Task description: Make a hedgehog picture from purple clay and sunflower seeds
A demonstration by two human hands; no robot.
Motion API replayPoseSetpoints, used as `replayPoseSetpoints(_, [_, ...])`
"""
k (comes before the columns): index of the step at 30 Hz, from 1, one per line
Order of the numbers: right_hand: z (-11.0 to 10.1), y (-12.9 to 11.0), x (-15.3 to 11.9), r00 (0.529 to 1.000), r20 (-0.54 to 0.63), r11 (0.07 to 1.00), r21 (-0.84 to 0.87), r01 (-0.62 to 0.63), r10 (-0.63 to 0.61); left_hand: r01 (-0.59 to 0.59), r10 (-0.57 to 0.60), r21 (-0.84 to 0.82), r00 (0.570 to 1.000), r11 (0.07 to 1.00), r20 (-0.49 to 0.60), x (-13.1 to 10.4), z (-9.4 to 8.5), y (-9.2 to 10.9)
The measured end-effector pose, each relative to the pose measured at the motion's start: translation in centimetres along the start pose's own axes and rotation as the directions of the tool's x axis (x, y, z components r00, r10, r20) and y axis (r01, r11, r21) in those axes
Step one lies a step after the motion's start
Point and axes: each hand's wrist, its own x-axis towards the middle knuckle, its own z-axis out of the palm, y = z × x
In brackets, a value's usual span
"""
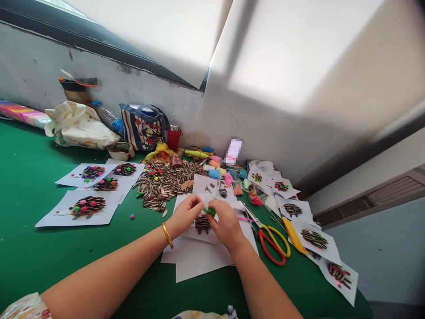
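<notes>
Over white paper sheets (199, 257) in front of me, my two hands are close together. My right hand (226, 221) pinches a small green lump (210, 212) between thumb and fingers. The fingertips of my left hand (186, 215) are pressed together just left of it; what they hold, if anything, is too small to make out. Below the hands, a seed-covered hedgehog figure (202, 223) on the top sheet is partly hidden. A gold bracelet (168, 235) circles my left wrist.
Sunflower seeds (166, 179) are heaped behind my hands. Red and yellow scissors (270, 239) lie to the right, beside a yellow cutter (294, 235). Finished-looking hedgehog sheets (113, 208) lie left, others right. Bags (144, 126), a red cup (173, 138) and a phone (233, 150) stand behind.
</notes>
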Motion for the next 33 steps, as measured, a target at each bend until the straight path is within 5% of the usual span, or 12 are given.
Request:
replayPoseSetpoints(8, [0.3,-0.9,0.2,1.0,0.0,0.995,0.098,-0.017,0.017,-0.089,0.087,0.144,0.996,0.986,0.021,-0.3,0.4,-1.0])
replayPoseSetpoints(17, [-0.2,0.9,-0.4,0.977,-0.076,0.957,0.23,-0.176,0.198,-0.055,0.049,-0.039,0.989,0.998,-0.138,0.2,-0.7,-0.1])
replayPoseSetpoints(23, [-0.3,1.1,-0.6,0.971,-0.058,0.938,0.277,-0.208,0.232,-0.132,0.13,-0.023,0.989,0.991,-0.064,0.0,-0.8,-0.2])
replayPoseSetpoints(29, [-0.6,0.8,-0.5,0.983,-0.089,0.947,0.296,-0.129,0.162,-0.195,0.194,0.294,0.98,0.936,0.033,0.0,-1.2,-0.2])
replayPoseSetpoints(33, [-0.4,0.5,-0.4,0.986,-0.1,0.946,0.309,-0.099,0.136,-0.197,0.168,0.36,0.98,0.912,0.11,0.1,-1.4,-0.3])
